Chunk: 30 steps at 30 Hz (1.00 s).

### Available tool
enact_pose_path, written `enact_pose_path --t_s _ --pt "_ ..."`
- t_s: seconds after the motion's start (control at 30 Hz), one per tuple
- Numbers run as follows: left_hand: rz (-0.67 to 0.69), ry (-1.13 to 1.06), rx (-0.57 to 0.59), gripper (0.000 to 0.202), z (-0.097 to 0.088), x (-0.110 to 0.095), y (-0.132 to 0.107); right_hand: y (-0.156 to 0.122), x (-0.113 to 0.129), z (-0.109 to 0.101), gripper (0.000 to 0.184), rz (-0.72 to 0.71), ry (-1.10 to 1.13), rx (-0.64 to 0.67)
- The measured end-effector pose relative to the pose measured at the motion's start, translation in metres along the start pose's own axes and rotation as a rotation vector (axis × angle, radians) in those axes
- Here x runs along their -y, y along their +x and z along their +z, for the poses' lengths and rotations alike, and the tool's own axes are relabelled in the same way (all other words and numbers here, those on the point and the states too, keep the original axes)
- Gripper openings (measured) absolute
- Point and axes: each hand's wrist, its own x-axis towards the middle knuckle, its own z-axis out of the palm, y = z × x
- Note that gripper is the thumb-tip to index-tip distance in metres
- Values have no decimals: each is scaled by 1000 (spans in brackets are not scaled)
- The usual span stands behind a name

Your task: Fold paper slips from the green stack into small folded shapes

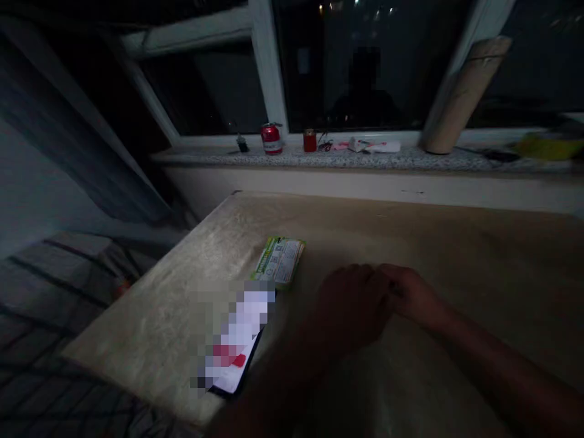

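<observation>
My left hand [349, 307] hangs over the table in deep shadow, back up, its fingers bent and pressed together. My right hand [413, 295] meets it from the right, thumb and fingers closed against its fingertips. Whatever may lie between the two hands is hidden and too dark to make out. To the left of my left hand lies a flat green and white printed packet [280, 260]. Nearer to me is a phone [241, 337] with a lit screen, its far end close to the packet; much of it is blurred out.
Behind the table [182, 304] runs a speckled sill [283, 159] under dark windows. On it stand a red can [271, 140], a small red jar [309, 141], crumpled papers [374, 146] and a leaning cardboard tube [468, 97]. A wire rack [50, 328] is at the left.
</observation>
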Motion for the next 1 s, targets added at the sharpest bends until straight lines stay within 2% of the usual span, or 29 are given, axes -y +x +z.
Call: enact_pose_path --t_s 0.13,0.23,0.3,0.37,0.53,0.83,1.0 --pt "-275 87 22 28 -17 56 -43 -8 -7 17 21 -42 -34 -62" --pt "-502 257 167 35 -29 89 -64 -12 -15 24 19 -44 -4 -134" --pt "-545 323 236 43 -32 100 -71 -14 -20 25 20 -21 24 -137" --pt "-549 343 288 42 -29 104 -71 -16 -23 24 22 15 53 -139" --pt "-533 396 288 35 -19 97 -60 -17 -25 23 24 46 76 -150" --pt "-524 435 286 36 -21 97 -54 -16 -27 25 23 48 78 -174" --pt "-499 427 334 34 -21 94 -52 -16 -24 25 26 69 89 -169"
